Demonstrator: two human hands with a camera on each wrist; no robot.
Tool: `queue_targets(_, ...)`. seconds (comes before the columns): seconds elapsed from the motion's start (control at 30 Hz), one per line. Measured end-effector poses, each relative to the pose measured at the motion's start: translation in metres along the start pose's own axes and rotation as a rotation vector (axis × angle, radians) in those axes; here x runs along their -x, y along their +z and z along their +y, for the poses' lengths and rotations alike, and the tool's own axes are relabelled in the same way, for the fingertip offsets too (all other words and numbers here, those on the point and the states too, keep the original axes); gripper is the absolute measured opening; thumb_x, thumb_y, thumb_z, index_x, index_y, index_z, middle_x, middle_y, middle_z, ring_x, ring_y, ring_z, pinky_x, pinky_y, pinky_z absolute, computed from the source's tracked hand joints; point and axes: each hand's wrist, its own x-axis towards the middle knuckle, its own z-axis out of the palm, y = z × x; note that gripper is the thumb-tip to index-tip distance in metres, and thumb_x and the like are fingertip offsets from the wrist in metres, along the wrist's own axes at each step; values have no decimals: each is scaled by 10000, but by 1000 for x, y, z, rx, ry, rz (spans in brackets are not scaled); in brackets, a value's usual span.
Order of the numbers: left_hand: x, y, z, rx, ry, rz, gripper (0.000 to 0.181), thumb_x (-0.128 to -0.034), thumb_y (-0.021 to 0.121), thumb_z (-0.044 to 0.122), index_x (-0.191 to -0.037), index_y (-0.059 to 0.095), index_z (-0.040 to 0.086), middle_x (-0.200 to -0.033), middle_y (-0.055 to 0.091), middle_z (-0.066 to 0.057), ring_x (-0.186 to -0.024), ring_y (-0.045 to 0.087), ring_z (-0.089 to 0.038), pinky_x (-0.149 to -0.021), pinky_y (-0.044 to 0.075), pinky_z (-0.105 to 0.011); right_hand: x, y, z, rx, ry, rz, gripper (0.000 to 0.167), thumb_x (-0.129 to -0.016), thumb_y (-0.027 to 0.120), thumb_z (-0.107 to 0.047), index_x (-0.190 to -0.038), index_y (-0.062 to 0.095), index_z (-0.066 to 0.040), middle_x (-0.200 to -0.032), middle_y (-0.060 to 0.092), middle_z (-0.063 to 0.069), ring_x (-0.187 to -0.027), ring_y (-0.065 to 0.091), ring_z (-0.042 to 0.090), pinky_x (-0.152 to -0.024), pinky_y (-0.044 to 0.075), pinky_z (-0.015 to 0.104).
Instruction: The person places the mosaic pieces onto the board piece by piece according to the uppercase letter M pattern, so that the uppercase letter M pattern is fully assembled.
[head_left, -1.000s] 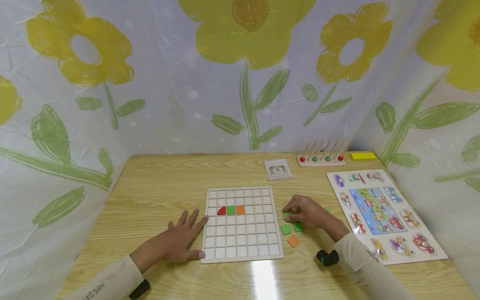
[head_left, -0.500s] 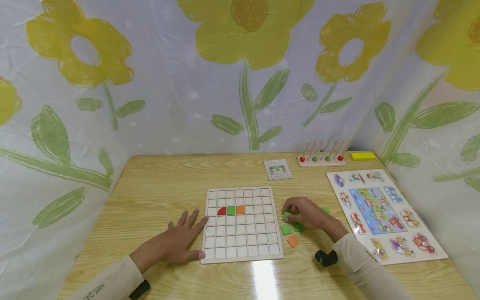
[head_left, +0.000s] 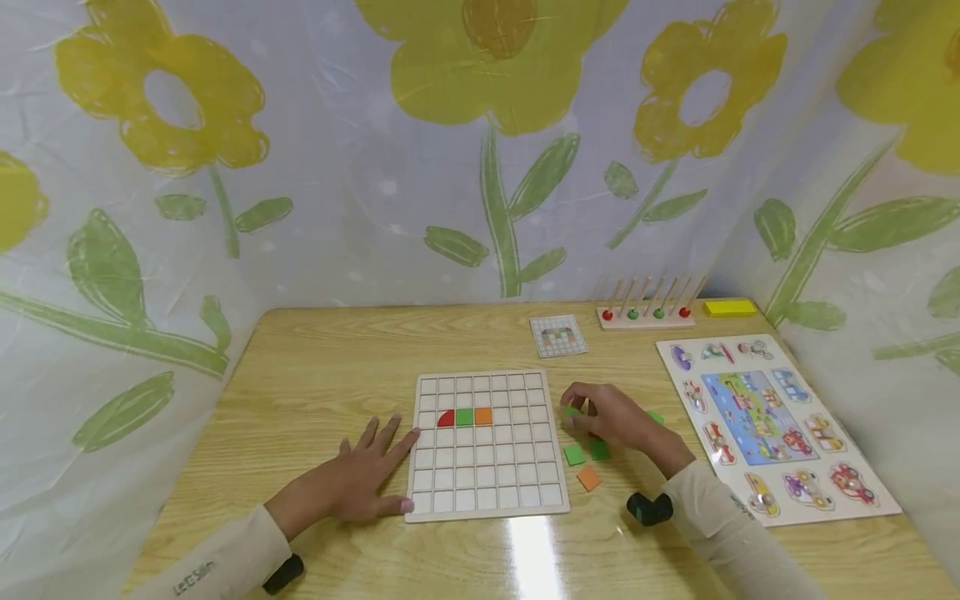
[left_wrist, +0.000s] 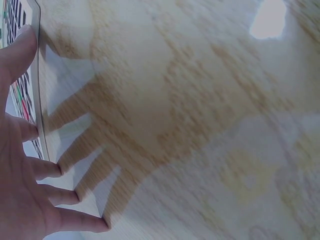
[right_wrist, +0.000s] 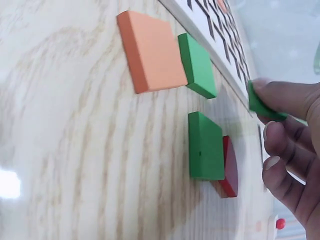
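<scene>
My left hand (head_left: 367, 479) lies with spread fingers against the left edge of the wooden grid board (head_left: 505, 479). A red quarter-round tile (head_left: 447, 418), a green square tile (head_left: 465, 417) and an orange square tile (head_left: 483, 416) sit side by side in the board's grid. To the right of the board, my right hand (head_left: 617, 417) pinches another green square tile (right_wrist: 260, 104) between thumb and fingers, raised off the table. Below it lie two loose green tiles (head_left: 574, 455) and an orange tile (head_left: 588, 478). A red curved tile (right_wrist: 230, 167) shows beside a green one in the right wrist view.
Behind the board lies a small pattern card (head_left: 558, 336). A peg stand (head_left: 647, 318) with red and green beads and a yellow block (head_left: 729, 308) are at the back right. The picture puzzle board (head_left: 693, 354) covers the right side. Another green tile (head_left: 656, 417) shows behind my right wrist.
My right hand has risen slightly from the loose tiles, lifting the green tile with it. My left hand stays in place against the board.
</scene>
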Motion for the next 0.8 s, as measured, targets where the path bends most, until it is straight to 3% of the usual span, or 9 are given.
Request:
queue_targets(0.13,0,0,1,-4,-2,1,1011,-899,535,728,-1624,153,136,-1659,70,-272,-1470,107,-600,-970,246,-850,-2,-2,-3,12,-12,11,230,-1000,640,-180,-1209,654,-85,-958,664,36,-555,549,85,-584,497,256)
queue_targets(0.37,0,2,-1,-10,-13,-3,1021,-889,535,740,-1625,154,144,-1662,73,-263,-1472,111,-597,-973,254,-844,-5,-2,-8,24,-58,39,186,-1009,621,-163,-1162,701,-94,-923,666,-1,-532,496,51,-565,479,258)
queue_targets(0.8,1,2,-1,0,-15,-3,1017,-891,532,740,-1626,153,149,-1667,62,-253,-1481,103,-584,-984,245,-842,-16,-1,-21,-8,-63,48,233,-985,667,-210,-1171,718,-79,-988,683,5,-652,543,109,-575,478,250)
